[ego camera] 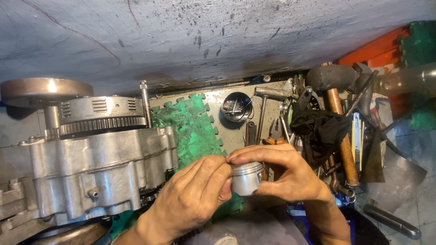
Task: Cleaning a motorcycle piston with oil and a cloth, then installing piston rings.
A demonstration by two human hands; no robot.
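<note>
Both hands (pixel 236 177) are bare, with no gloves, rings or watch. The forearms show no sleeves. Dark grime marks the fingers (pixel 213 174) and knuckles.

Left hand (pixel 193 193): fingertips pinch the top edge of a silver piston (pixel 246 178).
Right hand (pixel 284 170): wraps the piston from the far side.
Engine case (pixel 95 172): grey, left of the hands.
Green foam mat (pixel 193 124): behind.
Wooden-handled mallet (pixel 338 113): among tools, right.
</note>
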